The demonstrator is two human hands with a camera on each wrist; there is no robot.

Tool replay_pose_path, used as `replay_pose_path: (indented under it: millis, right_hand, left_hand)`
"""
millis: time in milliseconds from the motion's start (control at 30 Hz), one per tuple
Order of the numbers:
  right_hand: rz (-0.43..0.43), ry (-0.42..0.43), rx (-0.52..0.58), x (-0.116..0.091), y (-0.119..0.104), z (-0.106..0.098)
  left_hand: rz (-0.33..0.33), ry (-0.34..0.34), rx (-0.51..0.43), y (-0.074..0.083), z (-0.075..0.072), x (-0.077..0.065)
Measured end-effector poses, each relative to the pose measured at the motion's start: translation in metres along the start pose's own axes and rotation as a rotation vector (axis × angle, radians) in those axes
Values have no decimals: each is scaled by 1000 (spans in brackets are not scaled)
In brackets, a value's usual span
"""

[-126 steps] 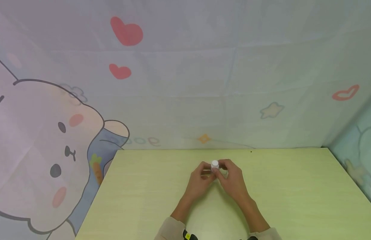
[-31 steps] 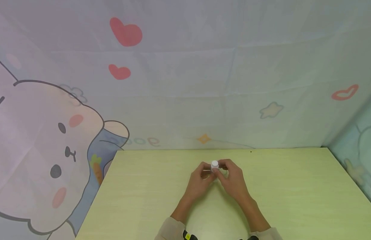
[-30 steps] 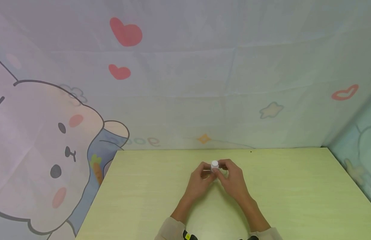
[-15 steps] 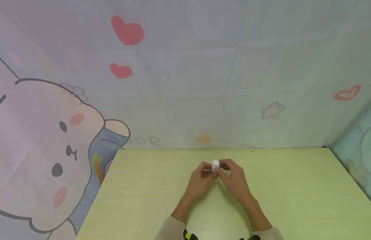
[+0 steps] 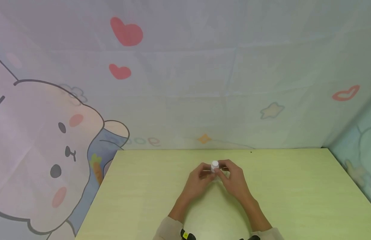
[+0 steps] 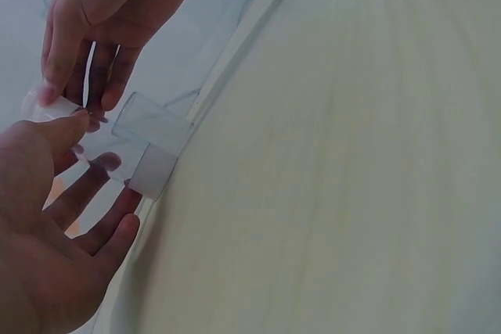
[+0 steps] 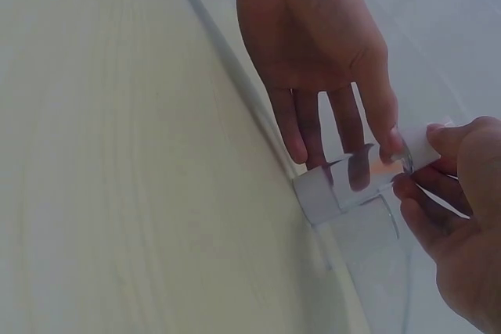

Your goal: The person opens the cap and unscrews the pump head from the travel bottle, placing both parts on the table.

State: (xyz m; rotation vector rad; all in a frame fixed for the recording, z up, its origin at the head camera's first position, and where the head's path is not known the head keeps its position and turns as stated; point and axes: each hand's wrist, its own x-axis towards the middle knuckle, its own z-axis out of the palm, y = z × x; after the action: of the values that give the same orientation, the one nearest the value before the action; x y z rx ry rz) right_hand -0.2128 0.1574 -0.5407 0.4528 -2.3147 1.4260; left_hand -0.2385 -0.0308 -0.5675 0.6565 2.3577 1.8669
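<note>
A small clear bottle [image 7: 344, 181] with a white cap [image 5: 215, 163] stands upright on the table between both hands. The lower end of the bottle looks white. My left hand [image 5: 197, 183] holds the bottle's body, its thumb and fingers round it in the left wrist view. With thumb and fingers, my right hand [image 5: 235, 181] pinches at the white cap, as the right wrist view shows. Right beside the bottle sits a clear, cup-like piece [image 6: 153, 120], mostly hidden by the right hand in the head view.
The pale yellow-green table [image 5: 137, 193] stretches to both sides of the hands. A cloth backdrop [image 5: 185, 83] with printed hearts, a star and a cartoon animal hangs behind its far edge. Another printed cloth [image 5: 360, 150] borders the right side.
Both hands keep their hold on the bottle at the same place. The left hand and forearm have shifted very slightly left and toward the person.
</note>
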Motion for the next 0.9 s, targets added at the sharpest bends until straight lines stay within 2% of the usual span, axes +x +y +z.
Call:
replay_pose_path:
  millis: [367,667,900]
  right_hand:
    - [-7,-18,4,-1,0,-3]
    - [12,28,33,0,0,-3]
    - [20,31,35,-1,0,-2]
  left_hand:
    - [-13,-24,-9,1,-4,-2]
    - [-21,-18,-15,0,-4,-2]
    - [-33,-29,-18,-2,-4,-1]
